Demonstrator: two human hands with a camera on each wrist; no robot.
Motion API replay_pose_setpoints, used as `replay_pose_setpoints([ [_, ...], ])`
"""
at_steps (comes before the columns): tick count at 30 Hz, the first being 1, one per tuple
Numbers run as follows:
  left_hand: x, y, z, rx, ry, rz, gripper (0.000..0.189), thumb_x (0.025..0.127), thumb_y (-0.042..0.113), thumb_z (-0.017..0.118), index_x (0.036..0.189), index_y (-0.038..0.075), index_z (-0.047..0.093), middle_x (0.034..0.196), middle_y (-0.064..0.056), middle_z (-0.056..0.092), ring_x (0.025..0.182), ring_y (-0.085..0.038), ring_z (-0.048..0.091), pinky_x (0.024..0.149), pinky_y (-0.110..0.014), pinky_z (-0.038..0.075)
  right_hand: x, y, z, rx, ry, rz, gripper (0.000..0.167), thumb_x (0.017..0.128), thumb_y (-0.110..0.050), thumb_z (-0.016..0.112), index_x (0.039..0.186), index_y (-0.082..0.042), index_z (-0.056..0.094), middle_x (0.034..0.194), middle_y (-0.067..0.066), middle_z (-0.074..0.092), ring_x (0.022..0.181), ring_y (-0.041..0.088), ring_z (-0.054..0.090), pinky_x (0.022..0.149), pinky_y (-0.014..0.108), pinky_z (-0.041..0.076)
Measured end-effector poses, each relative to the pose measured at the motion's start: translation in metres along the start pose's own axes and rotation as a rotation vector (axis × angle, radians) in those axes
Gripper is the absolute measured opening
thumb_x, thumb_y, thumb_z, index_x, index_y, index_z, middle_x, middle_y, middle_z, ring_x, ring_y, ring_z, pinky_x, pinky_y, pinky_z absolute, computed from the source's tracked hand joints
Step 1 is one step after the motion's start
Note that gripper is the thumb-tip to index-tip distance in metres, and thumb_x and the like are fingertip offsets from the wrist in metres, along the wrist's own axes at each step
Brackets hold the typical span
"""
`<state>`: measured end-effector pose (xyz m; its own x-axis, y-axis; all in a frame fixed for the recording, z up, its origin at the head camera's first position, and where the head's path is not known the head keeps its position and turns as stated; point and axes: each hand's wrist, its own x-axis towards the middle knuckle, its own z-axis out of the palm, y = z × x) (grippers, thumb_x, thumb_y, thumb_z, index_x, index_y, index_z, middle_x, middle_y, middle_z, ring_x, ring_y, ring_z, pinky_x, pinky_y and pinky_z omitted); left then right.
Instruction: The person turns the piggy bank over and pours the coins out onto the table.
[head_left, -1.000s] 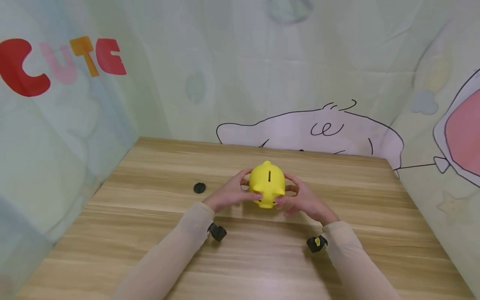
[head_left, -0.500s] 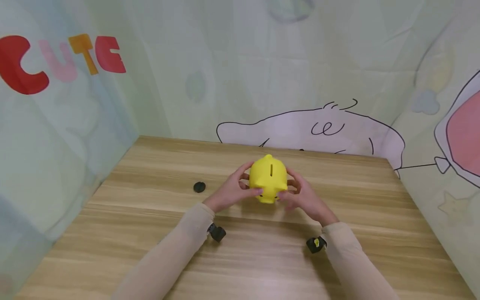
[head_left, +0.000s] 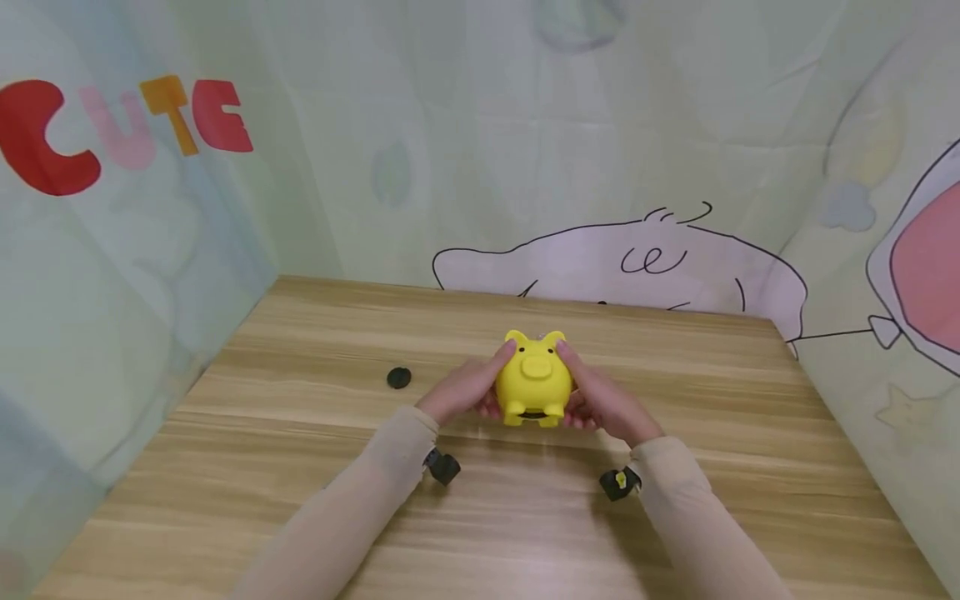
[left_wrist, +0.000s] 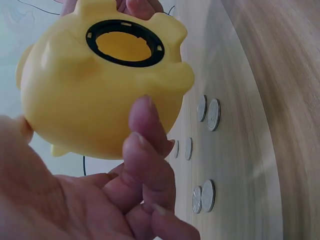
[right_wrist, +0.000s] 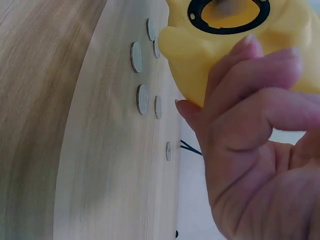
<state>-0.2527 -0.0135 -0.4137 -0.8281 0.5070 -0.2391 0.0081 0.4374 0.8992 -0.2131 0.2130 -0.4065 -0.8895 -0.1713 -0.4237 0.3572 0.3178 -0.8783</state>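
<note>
A yellow piggy bank (head_left: 534, 390) is held off the wooden table between both hands, its snout towards me. My left hand (head_left: 467, 388) grips its left side, thumb up by one ear. On the opposite side my right hand (head_left: 611, 406) holds it the same way, fingers beneath. Both wrist views show its underside, where a black ring (left_wrist: 156, 50) surrounds an uncovered round hole. Several silver coins (left_wrist: 213, 115) lie on the table beyond; the bank and hands mostly hide them in the head view. A black round plug (head_left: 399, 377) lies left of my left hand.
The wooden table (head_left: 315, 342) ends at a patterned cloth backdrop (head_left: 487, 167) at the back and sides. Each wrist carries a small black camera (head_left: 444, 468).
The piggy bank has tipped back, so its face and feet now show instead of its slotted top. Both hands turned with it, thumbs now pointing up. The black plug stayed put.
</note>
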Motion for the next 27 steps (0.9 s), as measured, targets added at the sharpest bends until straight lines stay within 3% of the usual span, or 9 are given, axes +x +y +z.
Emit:
replay_pose_setpoints([
  [6, 0.002, -0.001, -0.003, -0.020, 0.004, 0.044, 0.082, 0.093, 0.076, 0.031, 0.105, 0.005, 0.068, 0.084, -0.009, 0.069, 0.080, -0.031, 0.064, 0.074, -0.040, 0.051, 0.001, 0.002, -0.006, -0.043, -0.027, -0.053, 0.087, 0.087, -0.082, 0.036, 0.100, 0.000, 0.060, 0.072, 0.010, 0.063, 0.058, 0.017, 0.053, 0.049, 0.025, 0.039],
  [9, 0.002, -0.003, -0.004, -0.041, -0.011, 0.064, 0.072, 0.096, 0.067, 0.043, 0.126, 0.004, 0.061, 0.100, -0.008, 0.067, 0.094, -0.030, 0.062, 0.085, -0.044, 0.050, 0.001, 0.007, -0.011, -0.038, -0.049, -0.114, 0.077, 0.095, -0.069, 0.043, 0.124, 0.002, 0.054, 0.084, 0.015, 0.064, 0.070, 0.023, 0.058, 0.053, 0.027, 0.045],
  [11, 0.002, -0.004, -0.005, -0.067, -0.026, 0.070, 0.069, 0.095, 0.059, 0.053, 0.140, 0.006, 0.051, 0.110, -0.008, 0.064, 0.100, -0.027, 0.060, 0.089, -0.046, 0.049, 0.002, 0.011, -0.014, -0.043, -0.057, -0.147, 0.072, 0.098, -0.057, 0.051, 0.142, -0.001, 0.041, 0.097, 0.017, 0.064, 0.080, 0.027, 0.061, 0.057, 0.031, 0.051],
  [13, 0.000, -0.005, -0.006, -0.092, -0.041, 0.070, 0.074, 0.093, 0.053, 0.061, 0.149, 0.009, 0.040, 0.116, -0.008, 0.062, 0.103, -0.025, 0.059, 0.093, -0.047, 0.048, 0.002, 0.015, -0.015, -0.048, -0.063, -0.168, 0.077, 0.098, -0.048, 0.059, 0.154, -0.006, 0.026, 0.110, 0.019, 0.062, 0.088, 0.031, 0.061, 0.061, 0.036, 0.055],
  [19, -0.001, -0.006, -0.008, -0.113, -0.048, 0.100, 0.082, 0.089, 0.045, 0.071, 0.155, 0.015, 0.031, 0.122, -0.012, 0.059, 0.104, -0.025, 0.059, 0.094, -0.047, 0.047, 0.002, 0.017, -0.016, -0.045, -0.048, -0.200, 0.088, 0.092, -0.036, 0.072, 0.158, -0.012, 0.018, 0.129, 0.024, 0.055, 0.096, 0.036, 0.063, 0.064, 0.043, 0.058],
  [24, 0.001, -0.007, -0.009, -0.158, 0.033, 0.236, 0.095, 0.078, 0.020, 0.086, 0.155, 0.028, 0.030, 0.137, -0.012, 0.048, 0.102, -0.029, 0.059, 0.091, -0.044, 0.049, 0.002, 0.014, -0.015, 0.015, 0.005, -0.336, 0.098, 0.084, -0.004, 0.078, 0.159, -0.026, 0.019, 0.139, 0.022, 0.044, 0.100, 0.034, 0.061, 0.064, 0.046, 0.058],
  [27, 0.002, -0.007, -0.009, -0.155, 0.059, 0.283, 0.101, 0.074, 0.012, 0.089, 0.154, 0.032, 0.031, 0.142, -0.012, 0.045, 0.102, -0.030, 0.059, 0.090, -0.043, 0.049, 0.002, 0.013, -0.013, 0.036, 0.020, -0.376, 0.104, 0.080, 0.006, 0.076, 0.159, -0.032, 0.020, 0.142, 0.021, 0.042, 0.097, 0.030, 0.060, 0.062, 0.045, 0.058],
])
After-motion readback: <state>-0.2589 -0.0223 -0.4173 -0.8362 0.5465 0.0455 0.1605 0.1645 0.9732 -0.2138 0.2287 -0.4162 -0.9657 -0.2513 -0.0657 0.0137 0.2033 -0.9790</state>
